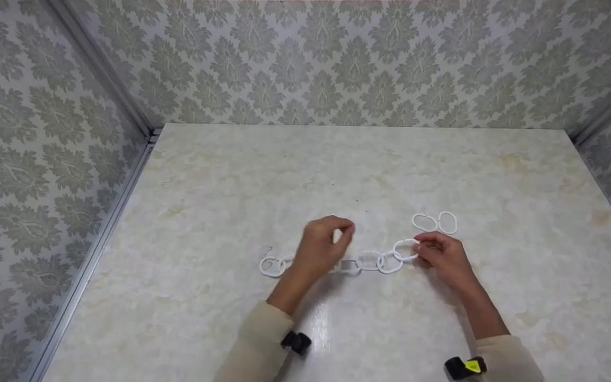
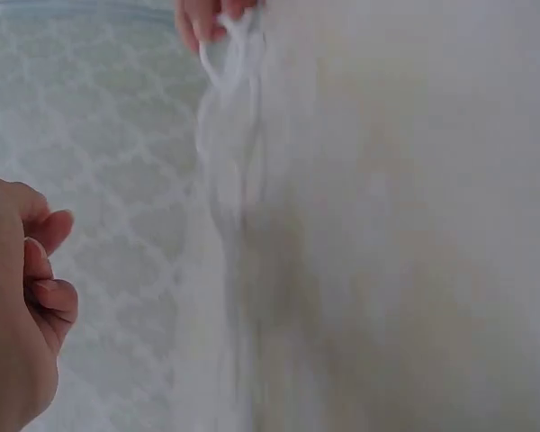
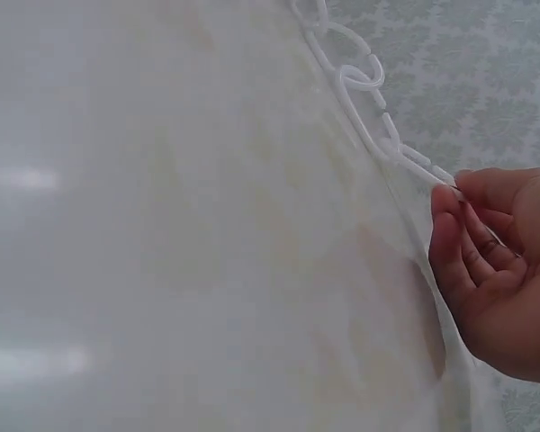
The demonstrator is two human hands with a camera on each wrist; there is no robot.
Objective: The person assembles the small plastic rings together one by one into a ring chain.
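Note:
A chain of white plastic links [image 1: 390, 272] runs from left to right across the near middle of the table. My right hand [image 1: 443, 257] pinches the link at the chain's right end [image 1: 405, 240] between thumb and fingers. The right wrist view shows this end link [image 3: 414, 167] at the fingertips, with more links trailing up and away. Over the chain's left part is my left hand [image 1: 324, 246], its fingers curled and nothing visible in them. Its forearm and hand hide several links. In the left wrist view the left hand [image 2: 22, 297] appears apart from the blurred chain.
Two loose white links, one [image 1: 425, 214] beside the other [image 1: 455, 223], lie just beyond my right hand. Marbled light table [image 1: 220, 175] spreads around them, with patterned walls [image 1: 337, 63] at the back and sides.

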